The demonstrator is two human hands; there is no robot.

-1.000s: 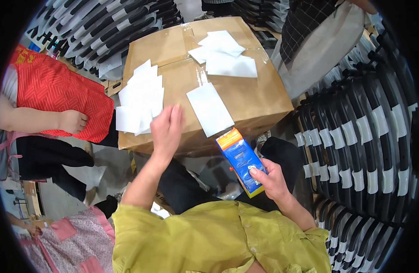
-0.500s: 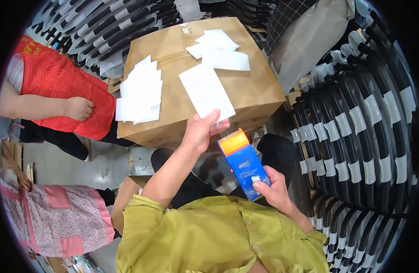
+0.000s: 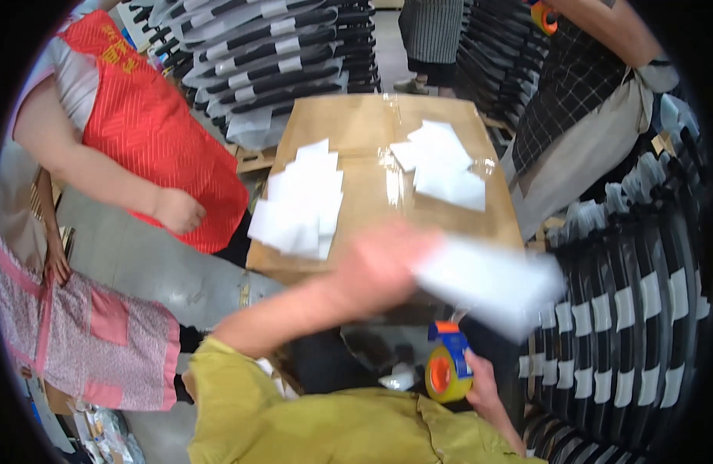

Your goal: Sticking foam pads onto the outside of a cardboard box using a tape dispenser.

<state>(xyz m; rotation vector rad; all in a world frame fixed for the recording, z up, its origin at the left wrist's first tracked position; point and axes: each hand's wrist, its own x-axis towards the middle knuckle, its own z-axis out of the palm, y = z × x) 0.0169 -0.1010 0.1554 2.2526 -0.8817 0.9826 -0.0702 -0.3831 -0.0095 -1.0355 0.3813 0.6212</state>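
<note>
My left hand (image 3: 389,263), smeared by motion, is over the near edge of the cardboard box (image 3: 364,147). It grips a white rectangular sheet (image 3: 488,282), which sticks out to the right and is blurred too. Lower down, my right hand (image 3: 484,380) is closed around a packing tape dispenser (image 3: 454,342), blue with an orange front, and its yellowish tape roll faces me. On the box top lie two groups of overlapping white sheets, a left group (image 3: 298,197) and a right group (image 3: 449,182).
Stacks of black curved parts with white wrapping rise on the right (image 3: 627,301) and at the back left (image 3: 271,62). A person in a red apron (image 3: 163,147) stands left of the box; another in a checked apron (image 3: 565,108) stands at the back right.
My left hand has swung the white sheet to the right, away from the box top. The tape dispenser has turned and dropped lower in my right hand. The view has tilted up.
</note>
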